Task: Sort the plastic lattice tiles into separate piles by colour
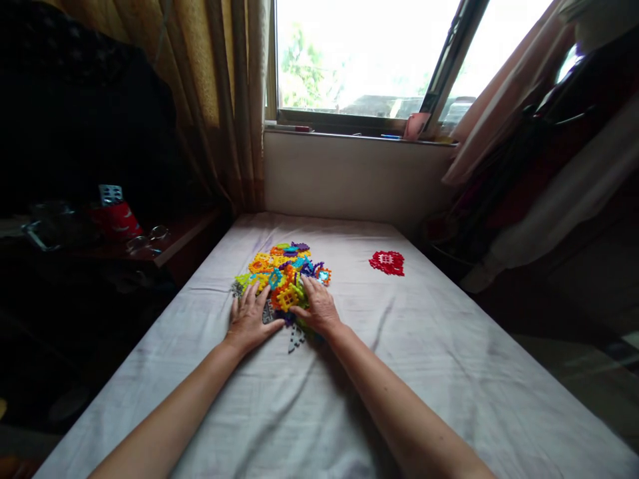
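Two bare hands are at one mixed pile of plastic pieces (292, 274), which sits left of centre on the pale sheet (424, 352). The left hand (249, 322) lies against the pile's near left side, fingers fanned and thumb well out, gripping nothing that I can see. The right hand (320, 306) is on the near right side, thumb and fingers apart with pieces between them; whether it has hold of one, I can't tell. The pieces overlap too much to count: yellow, orange, blue, purple, green, and some grey at the near edge. Farther right, well apart, is one red cluster (394, 265) with one pale piece on it. One pink cup (416, 126) stands on the far sill, and one pair of glasses (138, 245) lies at left.
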The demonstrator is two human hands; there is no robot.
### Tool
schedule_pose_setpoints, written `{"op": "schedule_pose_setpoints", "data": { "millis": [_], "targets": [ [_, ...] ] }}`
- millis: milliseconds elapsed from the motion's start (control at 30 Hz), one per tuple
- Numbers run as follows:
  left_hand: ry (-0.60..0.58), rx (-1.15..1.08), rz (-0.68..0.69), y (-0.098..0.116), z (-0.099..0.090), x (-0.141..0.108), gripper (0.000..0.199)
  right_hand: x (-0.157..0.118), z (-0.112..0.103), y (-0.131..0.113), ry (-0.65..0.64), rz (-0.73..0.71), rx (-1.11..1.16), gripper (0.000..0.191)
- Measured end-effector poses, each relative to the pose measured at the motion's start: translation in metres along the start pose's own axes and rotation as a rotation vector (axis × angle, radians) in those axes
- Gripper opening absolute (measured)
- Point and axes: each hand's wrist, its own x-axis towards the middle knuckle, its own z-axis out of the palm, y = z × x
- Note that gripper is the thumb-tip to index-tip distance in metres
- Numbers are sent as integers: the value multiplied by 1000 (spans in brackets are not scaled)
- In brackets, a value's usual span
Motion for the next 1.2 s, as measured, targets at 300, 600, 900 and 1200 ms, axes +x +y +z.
{"op": "schedule_pose_setpoints", "data": {
  "millis": [300,600,900,1200],
  "targets": [
    [28,-3,121,30,9,-18,93,-25,-26,31,180,215,10,17],
    [172,18,80,43,11,-4,57,-40,-16,43,315,172,374,22],
    [393,-62,-168,-15,-6,-27,39,-52,-43,35,48,198,86,24],
    [217,30,-283,-16,-13,-28,30,-51,-12,22,220,162,718,25]
  ]
}}
